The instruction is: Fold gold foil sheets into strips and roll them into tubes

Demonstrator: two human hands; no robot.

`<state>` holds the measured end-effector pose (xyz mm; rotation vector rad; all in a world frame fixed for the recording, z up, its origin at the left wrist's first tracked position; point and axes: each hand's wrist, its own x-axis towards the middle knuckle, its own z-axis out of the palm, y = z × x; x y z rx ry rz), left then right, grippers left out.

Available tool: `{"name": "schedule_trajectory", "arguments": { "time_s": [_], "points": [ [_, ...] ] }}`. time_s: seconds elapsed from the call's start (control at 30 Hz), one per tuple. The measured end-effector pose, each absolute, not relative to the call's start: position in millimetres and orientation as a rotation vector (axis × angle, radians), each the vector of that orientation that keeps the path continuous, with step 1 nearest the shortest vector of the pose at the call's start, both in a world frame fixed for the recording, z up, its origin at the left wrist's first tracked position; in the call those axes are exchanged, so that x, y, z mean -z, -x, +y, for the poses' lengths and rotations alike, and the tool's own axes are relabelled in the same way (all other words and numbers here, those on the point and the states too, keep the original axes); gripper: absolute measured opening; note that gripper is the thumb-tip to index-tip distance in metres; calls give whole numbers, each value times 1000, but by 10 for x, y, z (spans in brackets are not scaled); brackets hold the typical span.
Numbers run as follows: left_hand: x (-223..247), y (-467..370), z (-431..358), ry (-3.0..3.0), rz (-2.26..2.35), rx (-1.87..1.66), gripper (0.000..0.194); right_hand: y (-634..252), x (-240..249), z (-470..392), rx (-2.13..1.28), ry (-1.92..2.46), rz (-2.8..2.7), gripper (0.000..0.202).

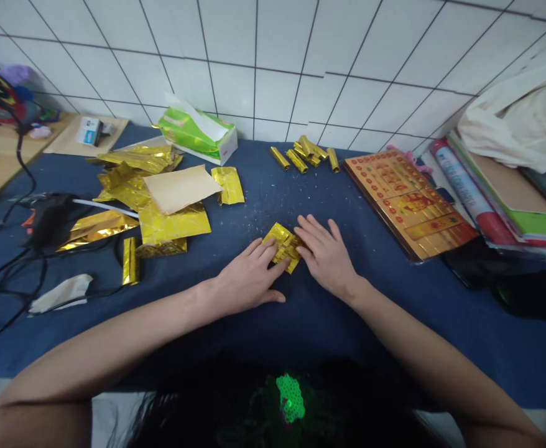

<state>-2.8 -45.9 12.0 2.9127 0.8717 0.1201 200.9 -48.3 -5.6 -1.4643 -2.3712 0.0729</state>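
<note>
A small piece of folded gold foil paper (282,241) lies on the dark blue cloth (263,336) in front of me, creased into a grid of segments. My left hand (253,274) rests on its left side, fingers stretched out and thumb apart. Flat against its right edge lies my right hand (324,254), its fingers spread. Neither hand grips the paper. Beyond them, several rolled gold foil tubes (306,151) sit in a loose cluster near the wall.
Gold foil sheets (175,225) are heaped at left with a beige card (182,188) on top. Behind them stands a green tissue pack (198,132). A black glue gun (51,218) and its cable lie far left. At right are a gold printed pack (408,202) and stacked books (510,180).
</note>
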Motion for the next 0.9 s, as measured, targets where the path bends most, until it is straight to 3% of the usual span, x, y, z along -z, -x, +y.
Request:
{"name": "schedule_trajectory", "arguments": {
  "time_s": [0.13,0.23,0.9],
  "points": [
    [-152,28,-437,-2894,812,-52,59,-1919,39,-583,-216,1194,-2689,60],
    [-157,39,-430,-2889,796,-46,65,-1924,48,-579,-307,1223,-2769,78],
    [-157,-23,-605,-2937,737,-82,73,-2121,-86,-399,-503,1264,-2783,67]
  ]
}}
